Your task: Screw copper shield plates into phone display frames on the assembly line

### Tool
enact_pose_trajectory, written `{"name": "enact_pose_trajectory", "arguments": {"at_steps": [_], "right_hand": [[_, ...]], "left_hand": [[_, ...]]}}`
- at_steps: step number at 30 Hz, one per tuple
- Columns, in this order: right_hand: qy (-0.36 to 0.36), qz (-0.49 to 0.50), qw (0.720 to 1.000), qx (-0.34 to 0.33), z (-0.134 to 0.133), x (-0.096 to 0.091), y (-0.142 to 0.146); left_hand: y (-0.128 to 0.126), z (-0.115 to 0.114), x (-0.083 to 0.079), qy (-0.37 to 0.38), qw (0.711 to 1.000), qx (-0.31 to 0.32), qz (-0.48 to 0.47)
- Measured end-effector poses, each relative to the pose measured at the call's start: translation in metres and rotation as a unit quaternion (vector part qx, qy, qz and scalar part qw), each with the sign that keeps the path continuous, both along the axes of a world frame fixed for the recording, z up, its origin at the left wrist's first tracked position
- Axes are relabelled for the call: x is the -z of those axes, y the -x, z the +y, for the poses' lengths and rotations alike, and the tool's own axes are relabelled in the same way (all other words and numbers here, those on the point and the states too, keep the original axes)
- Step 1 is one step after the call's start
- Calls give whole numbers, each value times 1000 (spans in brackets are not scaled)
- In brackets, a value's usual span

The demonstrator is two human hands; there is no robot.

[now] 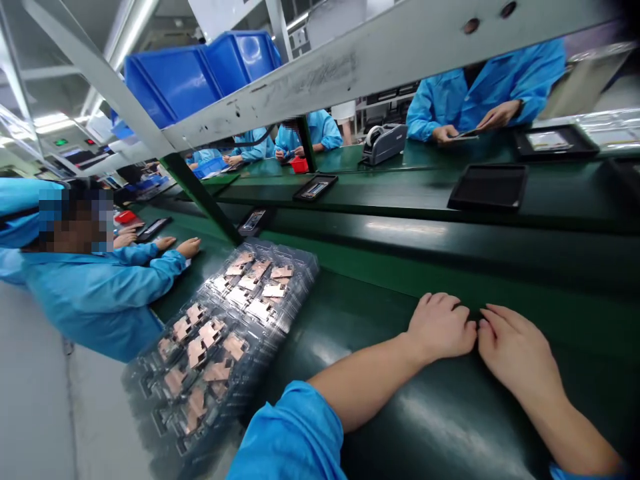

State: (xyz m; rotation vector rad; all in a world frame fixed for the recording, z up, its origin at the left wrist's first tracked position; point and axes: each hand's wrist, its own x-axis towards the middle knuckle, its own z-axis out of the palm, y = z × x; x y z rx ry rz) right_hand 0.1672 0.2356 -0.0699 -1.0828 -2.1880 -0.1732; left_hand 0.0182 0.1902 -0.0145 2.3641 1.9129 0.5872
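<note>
Left hand [440,327] and right hand [517,353] lie palm-down on the bench [450,420], fingers curled. The fingertips meet over maybe a small dark part [476,313]; can't tell if it's pinched. Tray stack [230,320] sits well left. Best to plant the wrists and work with the fingertips only.

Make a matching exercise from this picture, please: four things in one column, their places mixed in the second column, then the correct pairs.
Things
1. left hand
2. clear parts trays
3. blue bins
4. tape dispenser

Places
A. above the metal frame
B. beyond the conveyor belt
C. on the green table, fingertips meeting the right hand
D. on the table, left of the person's arm

Pairs: 1-C, 2-D, 3-A, 4-B
</note>
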Motion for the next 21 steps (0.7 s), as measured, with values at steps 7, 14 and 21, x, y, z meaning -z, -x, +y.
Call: {"name": "enact_pose_trajectory", "arguments": {"at_steps": [7,14,21], "right_hand": [[11,-14,1000,-2,1,5,-2],[-17,-32,999,-10,6,12,-5],[-54,-35,998,-4,2,-1,-2]], "left_hand": [[0,0,2,2,1000,5,-1],[0,1,7,-8,1000,9,-11],[1,-1,4,-3,1000,-4,3]]}}
